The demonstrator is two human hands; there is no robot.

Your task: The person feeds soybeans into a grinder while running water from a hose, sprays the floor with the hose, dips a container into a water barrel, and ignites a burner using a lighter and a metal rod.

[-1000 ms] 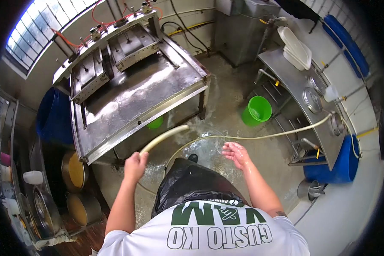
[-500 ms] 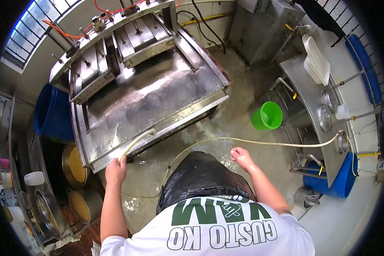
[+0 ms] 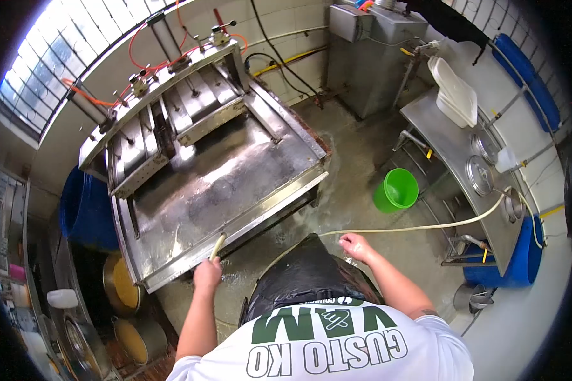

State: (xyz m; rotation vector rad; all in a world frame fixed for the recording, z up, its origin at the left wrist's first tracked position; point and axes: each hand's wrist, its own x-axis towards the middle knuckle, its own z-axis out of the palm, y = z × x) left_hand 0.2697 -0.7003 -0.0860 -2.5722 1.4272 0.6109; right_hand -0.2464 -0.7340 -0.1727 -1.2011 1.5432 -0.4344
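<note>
Stands before a broad steel table [image 3: 197, 190], ahead and to the left, wet and shiny on top. Has, off to the right, a narrower steel counter [image 3: 438, 133], crossed by a pale hose [image 3: 413, 228] and linked by it to the near side of the table, partly out of sight behind the black apron [image 3: 299, 279]. Grasps that hose in the left hand [image 3: 208, 274], close to the free end [image 3: 218, 246] and much the nearer hand to it. Holds the right hand [image 3: 357, 246] well apart, beside the long run of hose; partly curled, with nothing visible in it, too small to tell how far closed. Points the free end forward and slightly right of the left hand, on a long axis slanted over the front lip [image 3: 273, 203] toward the tabletop; cannot tell whether touching
</note>
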